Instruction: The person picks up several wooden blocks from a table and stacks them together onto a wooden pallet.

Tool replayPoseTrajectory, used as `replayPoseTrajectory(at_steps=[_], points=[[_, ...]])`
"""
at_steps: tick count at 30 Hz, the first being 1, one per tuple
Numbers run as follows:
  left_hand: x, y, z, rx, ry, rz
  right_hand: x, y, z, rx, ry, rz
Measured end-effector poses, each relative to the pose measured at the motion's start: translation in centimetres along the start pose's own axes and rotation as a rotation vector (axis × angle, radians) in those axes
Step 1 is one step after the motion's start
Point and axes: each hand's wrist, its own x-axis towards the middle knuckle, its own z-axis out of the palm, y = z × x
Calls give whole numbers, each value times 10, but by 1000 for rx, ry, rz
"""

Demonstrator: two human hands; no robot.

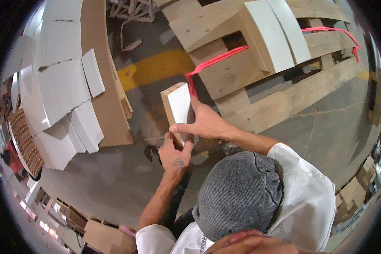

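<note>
A short board (180, 101) with a white face and brown edges stands tilted up in front of me, both hands on it. My left hand (173, 154) is closed round its near end, fingers and thumb on either side. Higher up, my right hand (205, 120) grips the right side, its thumb across the white face; its other fingers are mostly hidden behind the board. Small dark marks show on the board's far end. A pinkish-red strap (220, 59) hangs down just behind the board, close to my right hand.
At the right lies a wooden pallet (237, 76) with white-faced boards (266, 38) on it and the strap running across. Stacked white panels (63, 89) rest on a brown board (99, 63) at the left. A yellow stripe (152, 70) crosses the grey floor.
</note>
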Motion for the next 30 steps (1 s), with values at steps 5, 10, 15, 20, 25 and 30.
replayPoseTrajectory(at_steps=[5, 10, 15, 20, 25, 30], points=[[10, 45, 31, 17, 43, 222, -18, -30, -43, -115, 282, -62], [1, 71, 37, -193, -142, 399, -49, -52, -82, -242, 392, -162], [21, 51, -2, 29, -371, 463, -84, -100, -149, -434, 680, -255], [57, 27, -56, 208, -306, 775, -65, -120, -216, -950, 745, -271], [67, 57, -75, 163, -501, 781, -26, -138, -228, -1141, 545, 67], [73, 77, -38, -198, -726, 832, -7, -119, -221, -1273, 579, 144]])
